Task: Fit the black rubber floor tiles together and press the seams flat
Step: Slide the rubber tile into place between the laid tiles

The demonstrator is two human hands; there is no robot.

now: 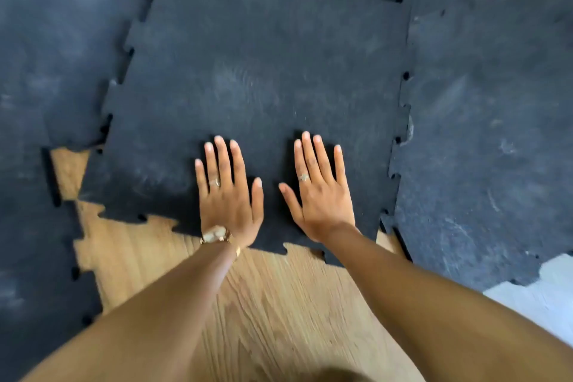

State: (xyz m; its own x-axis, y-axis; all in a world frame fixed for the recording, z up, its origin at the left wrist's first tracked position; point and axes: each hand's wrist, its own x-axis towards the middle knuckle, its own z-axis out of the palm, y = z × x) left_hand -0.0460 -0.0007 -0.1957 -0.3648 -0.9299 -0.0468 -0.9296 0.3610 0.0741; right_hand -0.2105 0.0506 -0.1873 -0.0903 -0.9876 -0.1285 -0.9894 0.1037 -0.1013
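Observation:
A black rubber tile [254,77] with jigsaw edges lies in the middle of the view, slightly skewed. Its left edge rides over the neighbouring tile [52,56], and small gaps show along its far and right seams. Another tile [490,133] borders it on the right. My left hand [228,192] and my right hand [319,189] rest flat, fingers spread, palms down on the near part of the middle tile, side by side. Neither holds anything.
Bare wooden floor [273,304] shows in front of the middle tile. A further black tile [34,242] with toothed edge runs down the left. A white patch of floor [545,291] lies at the lower right.

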